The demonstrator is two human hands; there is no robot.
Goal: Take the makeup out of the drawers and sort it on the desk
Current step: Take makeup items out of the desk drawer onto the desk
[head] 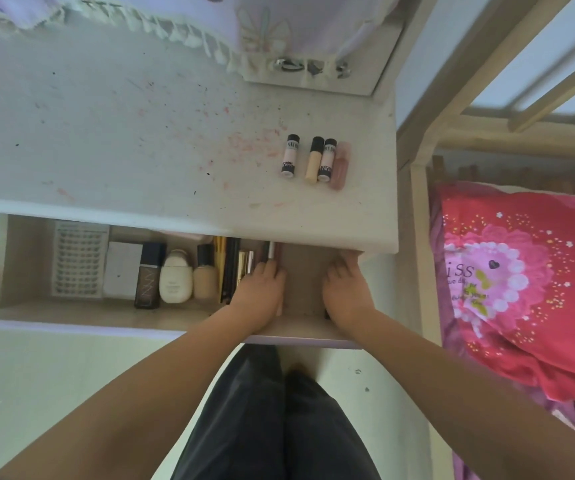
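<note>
Black-capped "PINK" tube [290, 155] on desk [140, 133]; both hands' [262, 289] [345, 289] grip states unclear in drawer [300, 327]

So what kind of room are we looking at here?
Most likely a bedroom with a dressing table: a white desk with a mirror at its back, an open drawer of makeup bottles, and a wooden bed frame beside it with a red pillow.

Four tubes [314, 160], two hands [260, 292].
</note>
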